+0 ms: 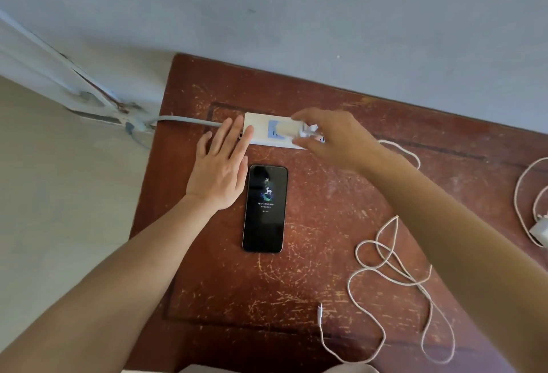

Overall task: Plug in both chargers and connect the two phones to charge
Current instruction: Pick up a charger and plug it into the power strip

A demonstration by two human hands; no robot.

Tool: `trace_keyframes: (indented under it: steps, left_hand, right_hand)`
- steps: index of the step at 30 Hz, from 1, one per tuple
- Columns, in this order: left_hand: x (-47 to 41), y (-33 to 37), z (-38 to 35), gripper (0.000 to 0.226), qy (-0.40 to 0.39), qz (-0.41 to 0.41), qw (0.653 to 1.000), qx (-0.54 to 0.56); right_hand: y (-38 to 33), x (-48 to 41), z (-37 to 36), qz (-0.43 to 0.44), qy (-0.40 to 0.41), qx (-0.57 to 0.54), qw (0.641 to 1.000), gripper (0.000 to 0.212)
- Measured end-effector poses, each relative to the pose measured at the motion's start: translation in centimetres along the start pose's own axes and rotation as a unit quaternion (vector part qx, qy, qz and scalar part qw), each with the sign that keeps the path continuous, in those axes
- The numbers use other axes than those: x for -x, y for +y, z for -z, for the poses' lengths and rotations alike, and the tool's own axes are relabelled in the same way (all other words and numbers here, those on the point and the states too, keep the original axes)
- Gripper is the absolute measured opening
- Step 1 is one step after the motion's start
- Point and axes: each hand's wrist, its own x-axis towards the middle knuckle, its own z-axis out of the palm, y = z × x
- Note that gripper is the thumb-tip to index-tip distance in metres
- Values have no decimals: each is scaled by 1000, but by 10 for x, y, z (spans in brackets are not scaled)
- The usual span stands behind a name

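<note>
A white power strip lies at the back of the dark red wooden table. My left hand rests flat with its fingers pressed on the strip's left end. My right hand grips a white charger at the strip's sockets. Its white braided cable loops across the table's right side, and the free plug end lies near the front. A black phone with a lit screen lies face up in front of the strip. A second white charger with its coiled cable lies at the right edge.
A grey cord runs from the strip's left end off the table toward the wall. The grey wall stands right behind the table. Pale floor lies to the left. A pale object shows at the bottom edge.
</note>
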Motion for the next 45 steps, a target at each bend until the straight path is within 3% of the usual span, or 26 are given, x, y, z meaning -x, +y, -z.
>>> trace_keyframes:
  steps: [5, 11, 20, 24, 28, 41, 45]
  left_hand:
    - [0, 2, 3, 61, 7, 6, 1000, 7]
    - [-2, 0, 1, 61, 12, 5, 1000, -5]
    - [-2, 0, 1, 59, 23, 3, 1000, -5]
    - [-2, 0, 2, 59, 27, 5, 1000, -6]
    - [-2, 1, 2, 58, 22, 8, 1000, -1]
    - [-1, 0, 0, 58, 31, 9, 999, 0]
    - [-2, 0, 1, 57, 29, 8, 1000, 2]
  right_hand:
    - [0, -27, 20, -23, -75, 23, 997, 32]
    - [0, -46, 34, -12, -95, 9, 995, 34]
    - [-19, -48, 33, 60, -80, 110, 989, 34]
    - [-37, -45, 19, 140, -48, 204, 968, 34]
    - [-42, -45, 11, 108, -48, 157, 980, 45]
    - [-22, -40, 11, 55, -40, 51, 996, 32]
    - [-20, -35, 2, 75, -23, 64, 995, 34]
